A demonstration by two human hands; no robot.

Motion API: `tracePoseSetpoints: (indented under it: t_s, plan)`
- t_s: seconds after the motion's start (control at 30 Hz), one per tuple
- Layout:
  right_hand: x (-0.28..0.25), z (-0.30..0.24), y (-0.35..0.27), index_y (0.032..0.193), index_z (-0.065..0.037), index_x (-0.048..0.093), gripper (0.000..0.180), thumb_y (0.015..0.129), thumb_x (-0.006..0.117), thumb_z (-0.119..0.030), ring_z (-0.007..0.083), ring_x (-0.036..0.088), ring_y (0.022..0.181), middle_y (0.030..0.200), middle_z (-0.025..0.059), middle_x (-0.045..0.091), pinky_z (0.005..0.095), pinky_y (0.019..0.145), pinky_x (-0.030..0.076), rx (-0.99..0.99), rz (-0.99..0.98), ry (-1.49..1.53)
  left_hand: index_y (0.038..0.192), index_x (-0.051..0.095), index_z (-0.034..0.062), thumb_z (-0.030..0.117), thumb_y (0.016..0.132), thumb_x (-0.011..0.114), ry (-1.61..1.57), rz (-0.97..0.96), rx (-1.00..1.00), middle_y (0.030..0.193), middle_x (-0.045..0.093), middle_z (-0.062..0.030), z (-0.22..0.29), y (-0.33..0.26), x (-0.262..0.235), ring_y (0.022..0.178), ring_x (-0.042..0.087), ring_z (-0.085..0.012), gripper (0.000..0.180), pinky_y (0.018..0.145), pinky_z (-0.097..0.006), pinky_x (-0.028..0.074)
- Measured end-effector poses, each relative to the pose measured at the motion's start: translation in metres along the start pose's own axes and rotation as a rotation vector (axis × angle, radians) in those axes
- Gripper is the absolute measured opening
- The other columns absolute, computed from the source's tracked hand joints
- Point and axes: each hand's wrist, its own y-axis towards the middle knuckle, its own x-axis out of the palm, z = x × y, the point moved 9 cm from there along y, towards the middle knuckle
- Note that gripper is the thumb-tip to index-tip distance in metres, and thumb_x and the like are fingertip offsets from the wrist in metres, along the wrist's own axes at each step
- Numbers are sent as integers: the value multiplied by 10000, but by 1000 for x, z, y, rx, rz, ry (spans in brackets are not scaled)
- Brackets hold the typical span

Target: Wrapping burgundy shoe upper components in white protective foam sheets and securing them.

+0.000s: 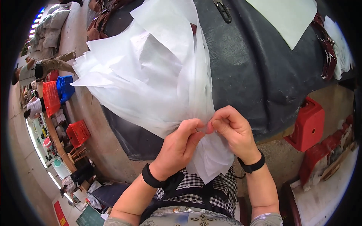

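A large bundle of thin white sheets (124, 75) fans out over the dark table cover, and its gathered neck lies between my hands. My left hand (179, 145) is closed at the left of the neck, thumb and forefinger pinched together. On the other side my right hand (235, 132) pinches close to it, fingertips nearly meeting the left ones. A narrow pale strip shows between the fingertips; I cannot tell whether it is a tie or a sheet's edge. Below the hands the sheets' tail (211, 158) hangs in front of my checked apron (196, 188).
Black thread snips (222, 11) lie on the dark table cover (241, 75), left of a loose white sheet (286, 19). Dark red items (329, 49) hang at the right edge. A red plastic stool (307, 124) stands right; baskets and people are far left.
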Motion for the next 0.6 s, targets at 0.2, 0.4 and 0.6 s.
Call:
tracePoseSetpoints:
  t_s: [0.2, 0.4, 0.6]
  plan:
    - [18, -47, -18, 1103, -77, 731, 138, 972, 747, -38, 213, 585, 1070, 1086, 43, 612, 329, 925, 497, -373, -8, -449, 1203, 680, 31, -7, 1025, 663, 115, -62, 96, 1035, 732, -114, 5, 1, 5, 895, 704, -215, 182, 801, -318, 554]
    - [5, -11, -24, 1094, -27, 761, 144, 952, 742, -33, 273, 736, 900, 1047, 104, 748, 347, 766, 583, 117, 201, -55, 1156, 728, 28, -17, 1052, 627, -343, -35, -167, 1078, 753, -38, -32, -8, -2, 993, 686, -133, 152, 881, -284, 547]
    - [29, -27, -25, 1098, -10, 748, 178, 922, 726, 2, 305, 745, 913, 1035, 148, 754, 363, 807, 589, -221, 164, -601, 1130, 734, 20, -3, 1067, 625, -523, -61, -193, 1084, 746, -14, -44, -10, -1, 1021, 671, -115, 128, 922, -279, 533]
